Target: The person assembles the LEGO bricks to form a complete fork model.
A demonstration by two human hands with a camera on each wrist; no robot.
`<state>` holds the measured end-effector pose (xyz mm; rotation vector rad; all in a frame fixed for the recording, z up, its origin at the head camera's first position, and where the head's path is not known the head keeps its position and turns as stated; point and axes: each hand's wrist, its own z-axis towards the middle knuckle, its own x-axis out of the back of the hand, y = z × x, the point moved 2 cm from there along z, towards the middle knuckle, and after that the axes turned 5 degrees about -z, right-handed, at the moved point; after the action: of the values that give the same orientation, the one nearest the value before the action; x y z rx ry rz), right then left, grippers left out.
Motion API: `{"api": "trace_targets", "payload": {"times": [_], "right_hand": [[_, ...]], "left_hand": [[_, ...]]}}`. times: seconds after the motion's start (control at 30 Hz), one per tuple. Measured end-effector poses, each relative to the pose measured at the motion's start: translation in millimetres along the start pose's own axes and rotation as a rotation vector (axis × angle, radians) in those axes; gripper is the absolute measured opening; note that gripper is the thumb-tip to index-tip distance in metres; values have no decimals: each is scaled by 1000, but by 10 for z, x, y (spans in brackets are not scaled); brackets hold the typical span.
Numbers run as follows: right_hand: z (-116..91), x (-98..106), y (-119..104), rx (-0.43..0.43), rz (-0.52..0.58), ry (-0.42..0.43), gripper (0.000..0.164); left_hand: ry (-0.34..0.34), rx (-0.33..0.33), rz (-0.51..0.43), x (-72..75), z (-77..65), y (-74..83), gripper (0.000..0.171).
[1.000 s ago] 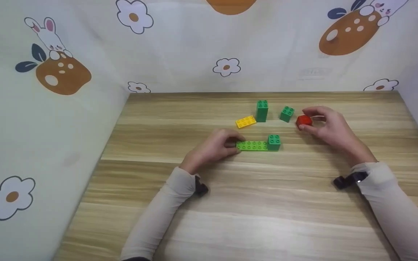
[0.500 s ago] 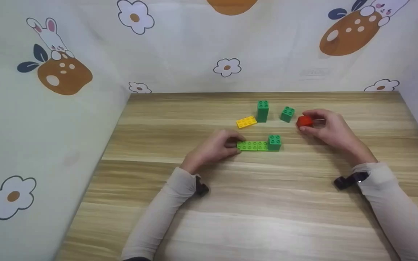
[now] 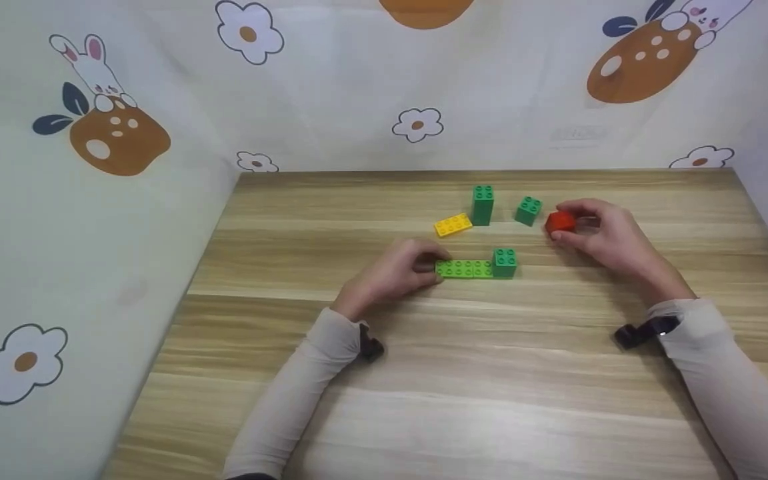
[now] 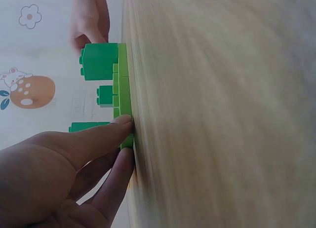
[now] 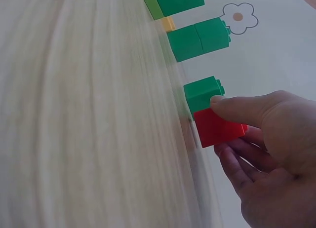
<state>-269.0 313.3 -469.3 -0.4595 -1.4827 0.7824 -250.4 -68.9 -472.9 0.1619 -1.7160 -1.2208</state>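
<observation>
My left hand pinches the left end of a flat lime-green building-block strip lying on the table. A seam crosses the strip, and a dark green block stands on its right end. Over on the right, my right hand holds a red block between thumb and fingers; in the right wrist view the red block shows its studs facing the palm side. Just left of it sits a loose green block, apart from the red one in the head view.
Behind the strip stands a tower of two green blocks, with a flat yellow block at its left foot. The wood-grain table ends at a patterned back wall.
Both hands keep their places and their holds. The red block has shifted only very slightly; the other blocks stay where they were.
</observation>
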Motion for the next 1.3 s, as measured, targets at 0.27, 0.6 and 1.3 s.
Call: {"api": "trace_targets", "payload": {"times": [0.27, 0.6, 1.3], "right_hand": [[-20, 6, -86, -16, 29, -8, 55], [-23, -16, -198, 23, 20, -5, 54], [-55, -113, -442, 101, 14, 101, 46]], "left_hand": [[1, -14, -7, -4, 2, 0, 37], [-5, 0, 6, -4, 3, -2, 37], [2, 0, 11, 2, -10, -1, 37]]}}
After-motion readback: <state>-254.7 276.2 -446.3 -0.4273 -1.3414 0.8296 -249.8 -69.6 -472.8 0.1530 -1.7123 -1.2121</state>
